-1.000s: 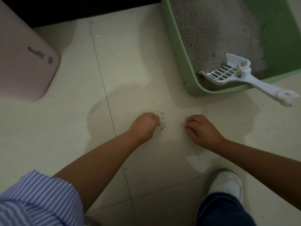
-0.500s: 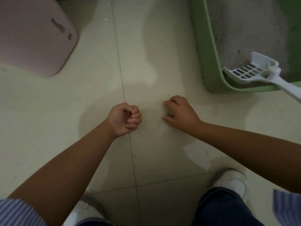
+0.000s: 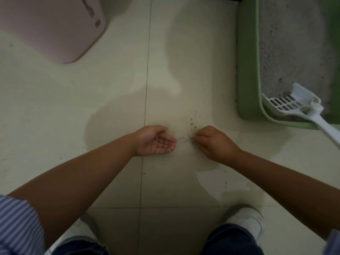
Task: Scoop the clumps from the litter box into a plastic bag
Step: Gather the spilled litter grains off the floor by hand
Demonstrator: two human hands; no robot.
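**Both hands on the floor beside spilled litter**

Nearest to me are my own knees in dark trousers, and my white shoe (image 3: 246, 219) planted on the pale tiled floor (image 3: 114, 100). My striped sleeve (image 3: 17, 223) shows at the lower left edge.

Further out, my two bare forearms reach forward and meet low over the tiles. My left hand (image 3: 156, 141) lies palm up and cupped, its fingers spread loose, holding nothing that I can make out. My right hand (image 3: 214, 142) faces it knuckles up, the fingers curled under with their tips against the floor; whether anything is pinched beneath them I cannot tell.

Between the two hands, and trailing just beyond them, lies a small scatter of litter grains (image 3: 192, 124).

Beyond that, to the right, stands the green litter box (image 3: 247, 70), holding grey litter. The white scoop (image 3: 294, 105) rests in its near corner, slotted head inside the box, handle leaning out over the rim toward the right edge.

Far left stands a pink container (image 3: 55, 30) with rounded corners.
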